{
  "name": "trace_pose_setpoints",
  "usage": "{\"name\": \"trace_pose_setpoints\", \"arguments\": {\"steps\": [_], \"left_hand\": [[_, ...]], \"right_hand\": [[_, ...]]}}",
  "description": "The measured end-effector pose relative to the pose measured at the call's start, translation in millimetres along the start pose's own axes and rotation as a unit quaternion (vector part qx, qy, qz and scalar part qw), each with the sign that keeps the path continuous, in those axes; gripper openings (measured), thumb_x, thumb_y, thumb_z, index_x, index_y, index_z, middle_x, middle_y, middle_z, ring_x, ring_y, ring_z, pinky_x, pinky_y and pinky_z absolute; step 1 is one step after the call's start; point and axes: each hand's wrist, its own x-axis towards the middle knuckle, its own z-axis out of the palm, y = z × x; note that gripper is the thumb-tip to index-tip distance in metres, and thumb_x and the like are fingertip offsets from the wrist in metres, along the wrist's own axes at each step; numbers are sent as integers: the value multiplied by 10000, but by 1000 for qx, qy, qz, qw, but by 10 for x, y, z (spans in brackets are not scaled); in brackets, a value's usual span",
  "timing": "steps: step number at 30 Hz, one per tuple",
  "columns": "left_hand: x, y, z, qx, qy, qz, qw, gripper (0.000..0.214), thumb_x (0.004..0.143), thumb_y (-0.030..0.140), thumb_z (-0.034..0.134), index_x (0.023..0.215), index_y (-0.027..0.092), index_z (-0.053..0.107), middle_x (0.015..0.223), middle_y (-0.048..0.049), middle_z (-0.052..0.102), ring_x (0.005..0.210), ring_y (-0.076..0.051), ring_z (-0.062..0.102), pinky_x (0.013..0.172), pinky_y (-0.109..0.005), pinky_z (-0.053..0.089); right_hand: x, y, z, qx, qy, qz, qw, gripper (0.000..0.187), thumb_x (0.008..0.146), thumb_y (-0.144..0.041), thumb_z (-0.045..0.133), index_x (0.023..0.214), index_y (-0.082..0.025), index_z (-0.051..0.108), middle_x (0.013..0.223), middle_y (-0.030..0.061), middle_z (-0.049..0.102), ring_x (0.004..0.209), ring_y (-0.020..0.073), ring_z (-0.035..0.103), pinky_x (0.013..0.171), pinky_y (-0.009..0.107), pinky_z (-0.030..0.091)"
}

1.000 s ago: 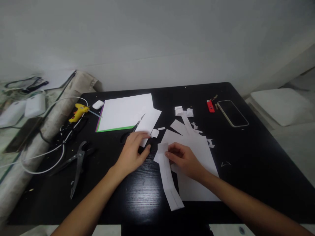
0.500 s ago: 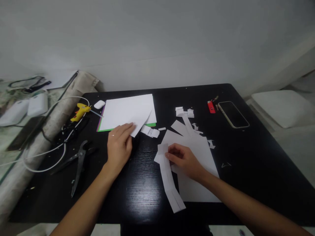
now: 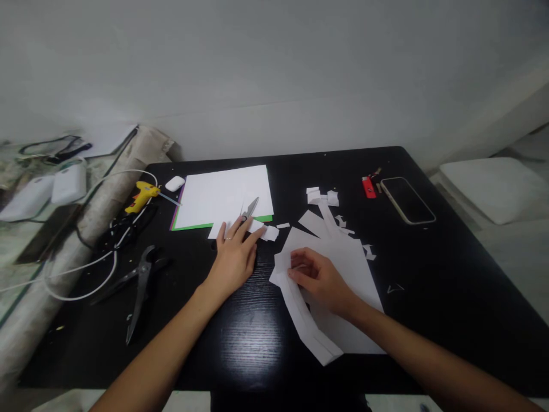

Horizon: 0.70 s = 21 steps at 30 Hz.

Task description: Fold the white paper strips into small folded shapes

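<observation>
My right hand [image 3: 322, 280] pinches the upper end of a long folded white paper strip [image 3: 302, 317], which curves down toward the table's front edge. Under that hand lies a larger white paper sheet [image 3: 343, 326]. My left hand [image 3: 234, 257] is open, fingers spread and reaching over a pair of scissors [image 3: 250, 208]. The blades stick out beyond the fingertips, while the handles are mostly hidden. A white paper piece [image 3: 217, 230] lies by these fingers, and a folded paper scrap [image 3: 269, 233] is to their right.
White sheets [image 3: 214, 197] with green and purple edges lie at the back. Left are a yellow glue gun [image 3: 143, 196], a white earbud case [image 3: 175, 183], black-handled pliers [image 3: 141, 280] and a cable. Right are a red lighter [image 3: 369, 187] and a phone [image 3: 407, 199]. Paper joints [image 3: 321, 197] lie mid-table.
My left hand has let go of the white paper piece and moved right with fingers spread; the scissors now show. The strip's lower end has swung right in my right hand.
</observation>
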Motion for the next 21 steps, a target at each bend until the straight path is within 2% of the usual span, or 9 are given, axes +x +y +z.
{"name": "trace_pose_setpoints", "arguments": {"steps": [4,10,13,16,18,19,21], "left_hand": [[13,-28,49,-27,-3,-2,1000,371,974,123,471,1298,233,616,1459,-123,586,1432,-346,443,1186,-646,223],[28,-55,61,-61,11,-10,998,195,980,139,492,1104,209,626,1292,-104,696,1340,-301,536,1192,-600,233],[35,-61,17,-80,11,-9,997,153,988,149,484,1025,214,617,1320,-103,669,1350,-298,513,1191,-602,225],[24,-23,-84,-163,3,2,987,121,988,158,483,1003,211,591,1387,-116,608,1404,-288,444,1204,-587,211],[7,33,-164,-263,-26,10,964,90,986,185,499,981,215,584,1430,-115,565,1433,-287,401,1198,-559,246],[-3,68,-202,-326,-48,4,944,79,986,201,506,963,216,580,1426,-116,563,1426,-287,407,1183,-537,290],[-22,138,-262,-456,-104,-21,884,49,983,233,523,966,213,563,1351,-127,598,1330,-283,501,1124,-493,385]], "right_hand": [[-29,62,27,-79,27,-66,994,390,876,-246,660,1256,-238,574,1100,56,667,730,137,646,729,325,572],[-41,138,37,-203,57,-170,963,412,885,-175,634,1284,-260,576,1185,65,678,889,201,666,852,389,568],[-33,144,27,-224,78,-208,949,392,896,-178,626,1279,-250,585,1238,85,654,944,225,656,895,422,554],[-36,105,14,-208,90,-229,947,368,930,-209,610,1295,-247,579,1275,99,635,1085,253,629,941,433,541],[-49,52,1,-176,82,-239,951,383,942,-241,619,1321,-254,567,1309,102,621,1170,265,603,980,442,528],[-59,22,-9,-152,70,-247,955,404,941,-258,631,1338,-260,559,1336,102,609,1210,271,587,1001,446,519],[-82,-35,-30,-90,3,-246,965,431,959,-285,611,1384,-273,538,1392,96,581,1277,276,556,1054,457,492]]}}
